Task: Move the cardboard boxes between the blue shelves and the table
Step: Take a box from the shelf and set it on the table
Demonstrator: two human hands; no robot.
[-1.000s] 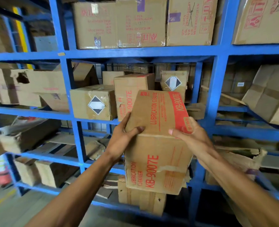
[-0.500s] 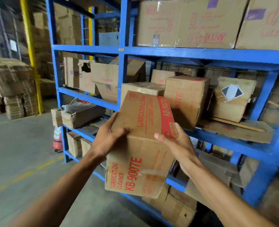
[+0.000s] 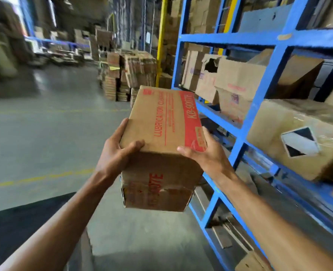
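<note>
In the aisle left of the blue shelves (image 3: 230, 39), the cardboard box (image 3: 161, 122) marked LUBRICATION CLEANER is held in the air, clear of the rack, over the concrete floor (image 3: 44, 130). Left grip (image 3: 116, 153) clamps its left side, thumb on the top face. Right grip (image 3: 206, 153) clamps the right side by the red stripe, thumb also on top. Diamond-label box (image 3: 275, 133) sits on a shelf to the right. Dark surface (image 3: 15, 231) lower left, possibly the desk, too blurred to tell.
</note>
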